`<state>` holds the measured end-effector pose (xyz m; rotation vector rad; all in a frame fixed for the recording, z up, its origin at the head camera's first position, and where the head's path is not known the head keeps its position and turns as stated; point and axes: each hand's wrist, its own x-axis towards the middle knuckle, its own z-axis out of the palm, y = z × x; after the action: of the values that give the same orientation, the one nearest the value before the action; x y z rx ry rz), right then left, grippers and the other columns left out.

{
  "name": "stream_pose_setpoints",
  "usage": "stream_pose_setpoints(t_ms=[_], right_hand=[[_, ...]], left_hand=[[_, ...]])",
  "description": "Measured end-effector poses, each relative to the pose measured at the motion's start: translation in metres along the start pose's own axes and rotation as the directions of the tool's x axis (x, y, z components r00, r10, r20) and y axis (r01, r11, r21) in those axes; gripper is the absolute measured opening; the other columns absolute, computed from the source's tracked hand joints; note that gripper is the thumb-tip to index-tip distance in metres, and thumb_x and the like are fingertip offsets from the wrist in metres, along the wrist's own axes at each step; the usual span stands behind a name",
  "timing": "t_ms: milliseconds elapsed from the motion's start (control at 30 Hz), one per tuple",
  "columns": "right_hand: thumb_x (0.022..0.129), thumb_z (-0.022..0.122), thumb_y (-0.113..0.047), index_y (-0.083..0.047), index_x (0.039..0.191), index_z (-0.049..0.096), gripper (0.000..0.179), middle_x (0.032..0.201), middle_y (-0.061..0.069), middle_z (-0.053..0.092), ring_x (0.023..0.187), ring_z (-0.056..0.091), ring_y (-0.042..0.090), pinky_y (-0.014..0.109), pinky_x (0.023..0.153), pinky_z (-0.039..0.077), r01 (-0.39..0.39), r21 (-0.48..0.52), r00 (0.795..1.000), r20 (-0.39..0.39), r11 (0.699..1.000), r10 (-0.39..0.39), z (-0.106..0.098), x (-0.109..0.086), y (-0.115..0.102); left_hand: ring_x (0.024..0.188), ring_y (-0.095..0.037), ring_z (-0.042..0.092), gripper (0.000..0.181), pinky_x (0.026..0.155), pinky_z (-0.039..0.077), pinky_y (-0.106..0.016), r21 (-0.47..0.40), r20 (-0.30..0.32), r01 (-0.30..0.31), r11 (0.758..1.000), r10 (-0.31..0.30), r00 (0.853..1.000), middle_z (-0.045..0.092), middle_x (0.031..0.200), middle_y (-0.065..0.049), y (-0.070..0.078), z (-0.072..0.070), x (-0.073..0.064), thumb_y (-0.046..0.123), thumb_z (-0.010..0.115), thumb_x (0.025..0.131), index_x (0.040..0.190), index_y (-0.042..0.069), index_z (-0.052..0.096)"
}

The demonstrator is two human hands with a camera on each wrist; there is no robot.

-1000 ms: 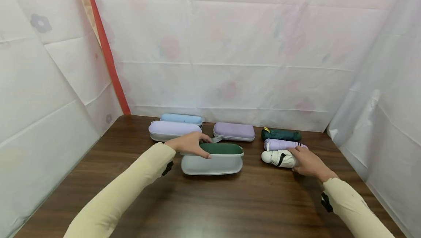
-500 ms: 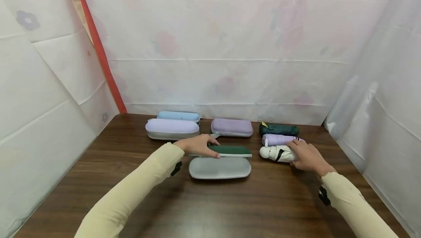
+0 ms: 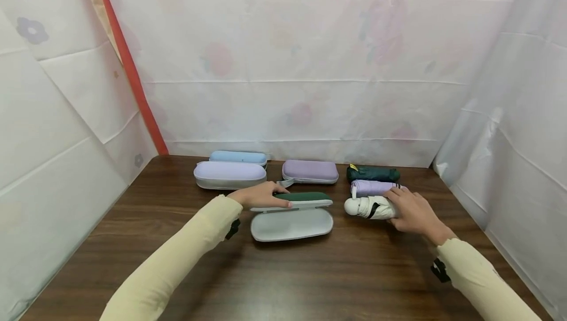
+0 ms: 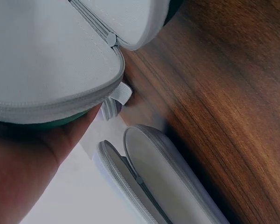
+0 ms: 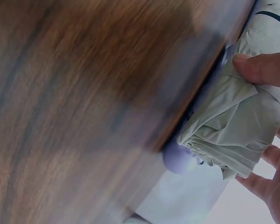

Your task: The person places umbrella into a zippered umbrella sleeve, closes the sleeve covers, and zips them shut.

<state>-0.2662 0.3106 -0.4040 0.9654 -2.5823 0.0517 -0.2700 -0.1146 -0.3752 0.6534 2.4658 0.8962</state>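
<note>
My left hand (image 3: pixel 261 197) grips the back half of an unzipped umbrella case (image 3: pixel 292 225), green outside (image 3: pixel 310 196) and pale grey inside. Its front half lies spread toward me on the table. In the left wrist view the case's grey lining (image 4: pixel 46 56) fills the upper left, and my hand (image 4: pixel 28 172) supports its green outer side. At the right, my right hand (image 3: pixel 414 215) holds a folded white umbrella (image 3: pixel 374 208) by its far end, the round white handle pointing left. The right wrist view shows thumb and fingers around its gathered cloth (image 5: pixel 228 114).
Behind the white umbrella lie a folded lavender umbrella (image 3: pixel 369 188) and a dark green one (image 3: pixel 374 174). Along the back stand a lavender case (image 3: pixel 230 171), a light blue case (image 3: pixel 237 156) and a purple case (image 3: pixel 310 171) with a grey strap. White curtains border the wooden table (image 3: pixel 310 281).
The case under my left hand has opened wider; less green and more grey lining shows. My right hand keeps its place on the white umbrella. The head view has shifted slightly.
</note>
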Motion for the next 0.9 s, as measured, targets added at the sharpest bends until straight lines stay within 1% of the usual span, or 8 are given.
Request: stream_pose_setpoints(t_ms=[167,333,467,633,900], right_hand=[[0.052,0.085,-0.021,-0.008,0.105,0.062,0.059,0.097,0.007,0.06,0.086,0.057,0.026,0.046,0.062,0.045,0.045,-0.005,0.998,-0.04,0.999,-0.046,-0.01,0.001,-0.014],[0.052,0.084,-0.021,-0.008,0.105,0.063,0.059,0.099,0.008,0.061,0.091,0.057,0.027,0.048,0.067,0.046,0.071,-0.014,0.996,-0.05,0.997,-0.072,-0.016,0.004,-0.029],[0.053,0.082,-0.02,-0.007,0.106,0.063,0.058,0.1,0.007,0.06,0.091,0.057,0.026,0.047,0.066,0.046,0.09,-0.019,0.994,-0.052,0.996,-0.091,-0.018,0.006,-0.04],[0.053,0.08,-0.019,-0.008,0.106,0.064,0.057,0.099,0.006,0.06,0.091,0.057,0.026,0.046,0.063,0.045,0.097,-0.019,0.994,-0.048,0.995,-0.098,-0.019,0.009,-0.052],[0.054,0.08,-0.02,-0.009,0.106,0.065,0.056,0.101,0.005,0.06,0.093,0.057,0.025,0.045,0.067,0.044,0.089,0.003,0.996,-0.029,0.996,-0.089,-0.014,0.014,-0.068]], left_hand=[[0.133,-0.023,0.038,0.066,0.099,0.039,-0.041,-0.002,-0.008,0.008,1.0,-0.008,1.0,0.042,0.145,-0.01,0.0,-0.001,-0.002,0.049,0.061,0.088,0.139,0.008,0.049],[0.132,-0.024,0.038,0.067,0.099,0.039,-0.042,-0.003,-0.015,0.009,1.0,-0.009,1.0,0.042,0.144,-0.01,0.001,-0.001,-0.002,0.05,0.06,0.088,0.139,0.008,0.049],[0.133,-0.025,0.038,0.067,0.1,0.038,-0.043,-0.014,-0.013,0.016,1.0,-0.016,1.0,0.04,0.146,-0.011,0.004,0.002,-0.003,0.05,0.06,0.089,0.14,0.009,0.048],[0.134,-0.025,0.035,0.067,0.1,0.037,-0.043,-0.008,-0.019,0.014,1.0,-0.014,1.0,0.037,0.147,-0.011,0.004,0.005,0.0,0.052,0.06,0.088,0.14,0.011,0.048],[0.134,-0.025,0.036,0.066,0.1,0.037,-0.043,0.005,-0.018,0.018,1.0,-0.018,1.0,0.037,0.147,-0.01,0.01,0.008,0.003,0.052,0.06,0.088,0.14,0.013,0.049]])
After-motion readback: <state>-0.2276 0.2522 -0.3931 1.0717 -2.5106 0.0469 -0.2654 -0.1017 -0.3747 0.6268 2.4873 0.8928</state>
